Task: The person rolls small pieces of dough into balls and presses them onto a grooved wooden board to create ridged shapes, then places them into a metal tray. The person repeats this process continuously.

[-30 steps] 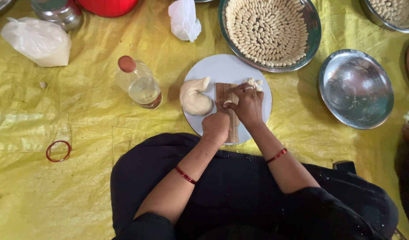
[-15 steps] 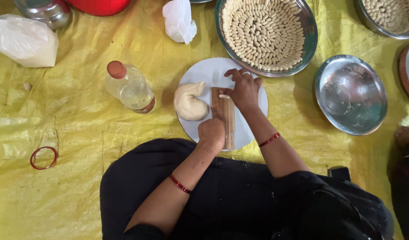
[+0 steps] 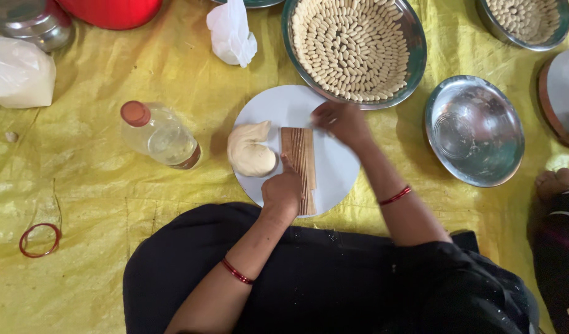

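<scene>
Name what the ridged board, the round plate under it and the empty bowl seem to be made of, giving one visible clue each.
Ridged board: probably wood, matt brown with fine parallel grooves.
Round plate: unclear, perhaps plastic or enamel; smooth, pale, only faintly shiny.
Empty bowl: metal, likely steel; silvery, mirror-like reflections.

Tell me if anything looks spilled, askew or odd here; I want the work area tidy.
Nothing is spilled. The plastic bottle lies on its side on the yellow sheet, cap on. A red bangle lies loose near the sheet's left edge. The left hand rests on the ridged wooden board, which sits straight on the white plate.
</scene>
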